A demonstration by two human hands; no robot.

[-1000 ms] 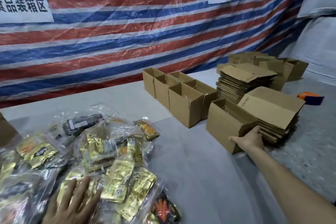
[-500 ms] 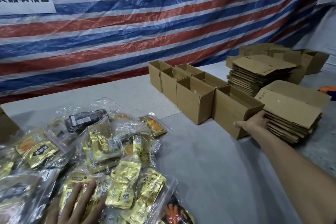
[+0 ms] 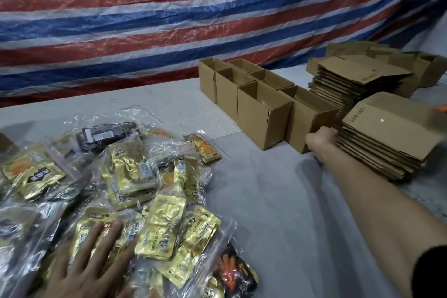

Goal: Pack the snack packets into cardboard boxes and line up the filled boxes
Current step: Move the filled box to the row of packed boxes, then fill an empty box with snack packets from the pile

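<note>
A grey counter [image 3: 266,201] is running up to a striped tarpaulin [image 3: 169,31], carrying a row of open cardboard boxes [image 3: 251,94]; flattened cartons [image 3: 387,143] are sitting just right of the row, snack packets [image 3: 135,176] heaped well left. The right grip [image 3: 319,139] is clasping the row's end box [image 3: 302,116], while the left grip [image 3: 92,266] is lying flat, fingers spread, on the packets.
</note>
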